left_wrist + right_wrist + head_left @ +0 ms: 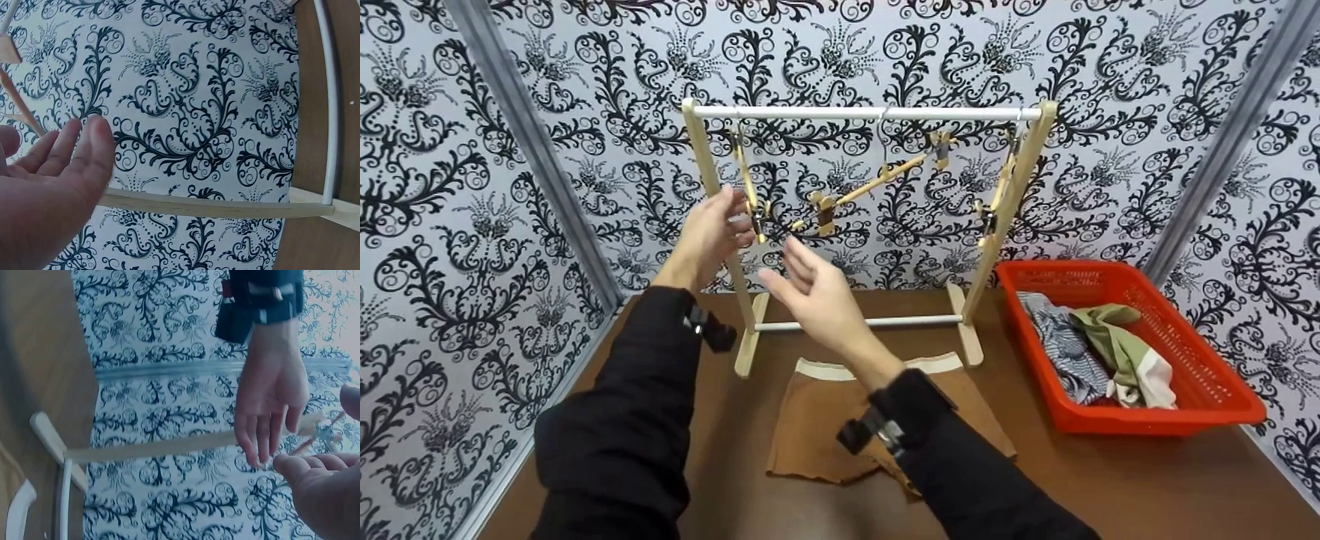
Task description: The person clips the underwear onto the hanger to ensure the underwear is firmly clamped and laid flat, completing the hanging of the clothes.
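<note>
At the left end of the rack, my left hand [709, 234] is raised with its relaxed fingers right at the lower clip of a wooden clip hanger [750, 191]. My right hand [819, 296] is a little lower and to the right, palm turned toward the left hand and fingers loosely bent, nothing in it. A second clip hanger [885, 178] hangs tilted at mid-bar, its left clip above my right hand. Brown shorts [817, 427] with a white waistband lie flat on the table, partly hidden by my right forearm.
The wooden rack [866, 113] with its white bar stands on the brown table [720, 450]. A third clip hanger [997, 187] hangs at the bar's right end. To the right, a red plastic basket [1207, 375] holds a striped cloth [1061, 345] and a green-and-white cloth [1125, 345]. Patterned walls surround the table.
</note>
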Available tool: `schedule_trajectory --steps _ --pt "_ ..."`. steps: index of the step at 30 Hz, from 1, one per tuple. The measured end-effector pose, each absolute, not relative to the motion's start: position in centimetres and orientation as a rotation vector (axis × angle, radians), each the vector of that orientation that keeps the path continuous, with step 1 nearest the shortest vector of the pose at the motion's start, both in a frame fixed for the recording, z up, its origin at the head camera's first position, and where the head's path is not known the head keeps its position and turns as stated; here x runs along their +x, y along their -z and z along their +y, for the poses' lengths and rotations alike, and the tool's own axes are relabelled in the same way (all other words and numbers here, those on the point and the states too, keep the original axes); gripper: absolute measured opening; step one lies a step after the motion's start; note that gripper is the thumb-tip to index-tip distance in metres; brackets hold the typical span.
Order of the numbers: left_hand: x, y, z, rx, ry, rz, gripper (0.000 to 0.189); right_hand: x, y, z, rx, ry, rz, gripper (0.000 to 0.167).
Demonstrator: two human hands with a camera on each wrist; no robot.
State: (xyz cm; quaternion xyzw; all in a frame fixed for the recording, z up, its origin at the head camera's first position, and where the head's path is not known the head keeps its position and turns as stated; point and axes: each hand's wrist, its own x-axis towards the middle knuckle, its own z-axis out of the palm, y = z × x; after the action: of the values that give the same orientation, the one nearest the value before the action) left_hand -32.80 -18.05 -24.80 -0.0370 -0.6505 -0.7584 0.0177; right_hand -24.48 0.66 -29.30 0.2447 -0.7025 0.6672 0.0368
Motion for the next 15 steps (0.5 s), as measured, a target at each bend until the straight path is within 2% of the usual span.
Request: schedule_trajectory --steps 7,15 --pt "-33.4 23.5 -17.4 -0.069 2.433 -1.891 0.048 -24.4 28.7 -1.6 0.567 -2.373 -1.937 0.076" --pt "-33.7 21.7 -17.2 -0.05 2.453 -1.878 0.045 -25.0 27.9 -2.4 0.629 -2.368 -1.83 0.063"
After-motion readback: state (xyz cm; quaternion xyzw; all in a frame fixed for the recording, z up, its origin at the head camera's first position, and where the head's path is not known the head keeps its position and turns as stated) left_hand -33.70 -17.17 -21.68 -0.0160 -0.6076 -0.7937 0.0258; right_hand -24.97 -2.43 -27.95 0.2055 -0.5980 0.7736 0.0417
